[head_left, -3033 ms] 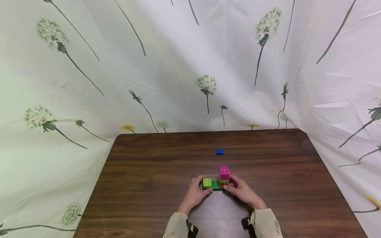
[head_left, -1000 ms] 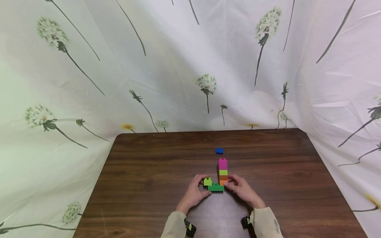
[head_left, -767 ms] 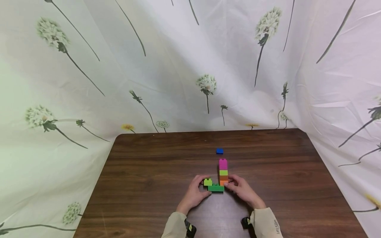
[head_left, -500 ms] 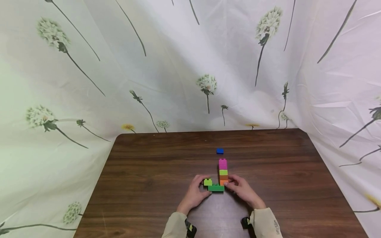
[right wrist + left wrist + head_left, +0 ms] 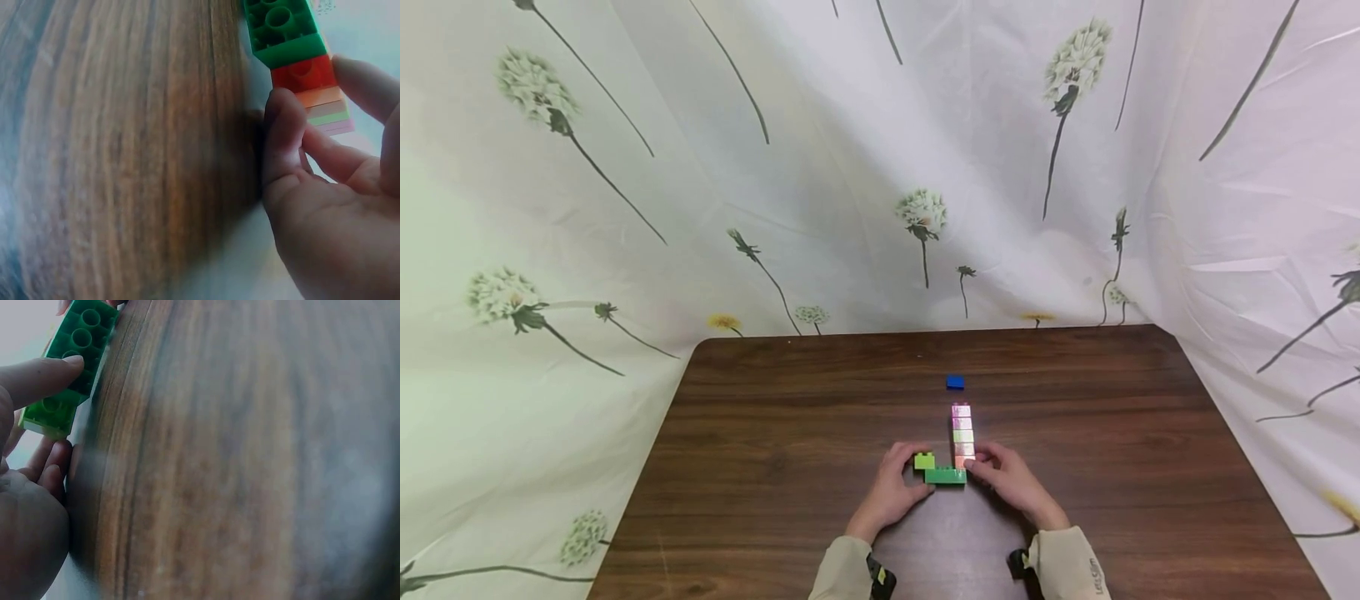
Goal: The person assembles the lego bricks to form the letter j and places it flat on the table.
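Note:
A toy-brick model lies tipped back between both hands, its side turned up toward the head camera. It has a long green brick, a lime brick at its left end, and a column of bricks in orange, lime and pink reaching away at its right end. My left hand grips the left end, thumb on the green brick's hollow underside in the left wrist view. With thumb and fingers, my right hand pinches the orange brick at the column's base.
A small blue brick lies beyond the column on the dark wooden table. Behind the table hangs a white cloth printed with dandelions. Each wrist wears a black camera strap.
Three seconds ago the column stood upright, studs up; the model has since been tipped back, away from me. Just now a bright glare washes out the column's colours. Both hands keep their hold.

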The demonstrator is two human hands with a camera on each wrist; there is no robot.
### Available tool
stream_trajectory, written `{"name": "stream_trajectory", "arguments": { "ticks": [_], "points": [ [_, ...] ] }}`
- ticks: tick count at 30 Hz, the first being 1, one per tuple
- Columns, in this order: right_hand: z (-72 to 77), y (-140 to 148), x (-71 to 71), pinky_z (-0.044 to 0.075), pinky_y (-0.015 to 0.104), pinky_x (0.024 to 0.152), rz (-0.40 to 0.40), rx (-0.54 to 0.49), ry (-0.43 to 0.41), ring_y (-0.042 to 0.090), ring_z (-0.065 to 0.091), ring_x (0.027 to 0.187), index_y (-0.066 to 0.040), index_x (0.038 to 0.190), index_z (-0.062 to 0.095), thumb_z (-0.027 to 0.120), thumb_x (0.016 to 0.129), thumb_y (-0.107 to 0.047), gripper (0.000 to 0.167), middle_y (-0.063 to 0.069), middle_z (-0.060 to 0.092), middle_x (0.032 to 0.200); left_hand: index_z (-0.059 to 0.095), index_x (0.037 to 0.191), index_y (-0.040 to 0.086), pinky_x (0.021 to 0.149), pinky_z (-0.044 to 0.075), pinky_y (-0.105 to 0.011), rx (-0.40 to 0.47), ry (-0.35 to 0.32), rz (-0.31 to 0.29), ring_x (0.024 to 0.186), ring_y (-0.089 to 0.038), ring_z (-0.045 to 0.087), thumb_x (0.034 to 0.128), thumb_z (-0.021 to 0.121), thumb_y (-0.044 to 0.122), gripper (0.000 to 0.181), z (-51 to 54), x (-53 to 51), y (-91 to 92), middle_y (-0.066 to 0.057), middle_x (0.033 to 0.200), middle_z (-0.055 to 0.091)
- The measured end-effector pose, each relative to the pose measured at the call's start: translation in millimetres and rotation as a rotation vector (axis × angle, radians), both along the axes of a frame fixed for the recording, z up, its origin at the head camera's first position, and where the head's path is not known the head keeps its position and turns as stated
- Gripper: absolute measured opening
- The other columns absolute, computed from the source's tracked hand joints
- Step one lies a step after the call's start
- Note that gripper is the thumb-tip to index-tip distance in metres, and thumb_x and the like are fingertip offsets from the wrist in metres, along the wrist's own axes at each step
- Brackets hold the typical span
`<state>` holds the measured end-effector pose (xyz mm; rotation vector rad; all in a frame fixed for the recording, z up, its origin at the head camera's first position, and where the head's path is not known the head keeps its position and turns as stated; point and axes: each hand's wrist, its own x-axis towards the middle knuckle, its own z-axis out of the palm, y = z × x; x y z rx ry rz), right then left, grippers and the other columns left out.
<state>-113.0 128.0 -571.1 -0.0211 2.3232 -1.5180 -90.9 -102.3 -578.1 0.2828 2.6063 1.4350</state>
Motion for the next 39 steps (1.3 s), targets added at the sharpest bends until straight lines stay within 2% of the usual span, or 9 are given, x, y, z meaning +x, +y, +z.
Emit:
{"name": "stream_trajectory", "arguments": {
  "ticks": [11, 19, 26, 32, 36, 39],
  "points": [
    [5.6, -8.2, 2.8, 0.049, 0.023, 0.067, -0.032, 0.0, 0.082, 0.013, 0.058, 0.079, 0.006, 0.117, 0.062, 0.069, 0.088, -0.017, 0.038, 0.01, 0.066, 0.094, 0.06, 0.123, 0.023, 0.099, 0.041, -0.043, -0.011, 0.038, 0.003, 0.117, -0.02, 0.048, 0.0769, 0.079, 0.014, 0.051, -1.3, -0.3, 0.7, 0.002, 0.121, 0.056],
    [6.4, -9.8, 4.1, 0.049, 0.024, 0.064, -0.057, 0.009, 0.045, 0.013, 0.058, 0.08, 0.006, 0.122, 0.06, 0.067, 0.088, -0.014, 0.039, 0.01, 0.066, 0.098, 0.058, 0.128, 0.02, 0.101, 0.04, -0.05, -0.037, -0.004, 0.001, 0.122, -0.024, 0.047, 0.0805, 0.077, 0.015, 0.052, 1.9, -0.7, 1.0, 0.0, 0.127, 0.056],
    [5.9, -10.5, 1.8, 0.049, 0.023, 0.062, -0.083, -0.013, 0.03, 0.013, 0.057, 0.075, 0.006, 0.119, 0.061, 0.066, 0.089, -0.012, 0.035, 0.01, 0.064, 0.095, 0.055, 0.131, 0.02, 0.1, 0.041, -0.047, -0.052, 0.001, 0.022, 0.119, -0.022, 0.045, 0.0812, 0.076, 0.015, 0.054, 2.1, -1.0, 2.6, 0.0, 0.127, 0.054],
    [6.2, -9.8, 1.2, 0.049, 0.024, 0.061, -0.074, -0.011, 0.043, 0.013, 0.057, 0.072, 0.005, 0.117, 0.063, 0.067, 0.088, -0.012, 0.033, 0.009, 0.065, 0.092, 0.055, 0.131, 0.022, 0.099, 0.041, -0.046, -0.056, 0.002, 0.031, 0.117, -0.021, 0.045, 0.0814, 0.076, 0.016, 0.054, 0.9, -1.5, 2.6, 0.0, 0.126, 0.053],
    [6.8, -9.6, 1.3, 0.048, 0.023, 0.06, -0.069, -0.015, 0.052, 0.012, 0.056, 0.069, 0.005, 0.115, 0.063, 0.068, 0.088, -0.013, 0.032, 0.008, 0.064, 0.089, 0.055, 0.131, 0.021, 0.099, 0.041, -0.047, -0.051, -0.009, 0.034, 0.118, -0.021, 0.044, 0.0819, 0.076, 0.016, 0.054, 1.1, -1.1, 2.6, -0.001, 0.127, 0.053],
    [6.1, -9.4, 1.3, 0.048, 0.023, 0.06, -0.069, -0.014, 0.05, 0.011, 0.056, 0.069, 0.005, 0.114, 0.064, 0.068, 0.088, -0.013, 0.032, 0.008, 0.064, 0.089, 0.054, 0.132, 0.023, 0.099, 0.041, -0.046, -0.05, -0.042, 0.042, 0.117, -0.02, 0.044, 0.0825, 0.075, 0.016, 0.054, 1.8, -0.4, 2.9, 0.001, 0.127, 0.052]
  ]
}}
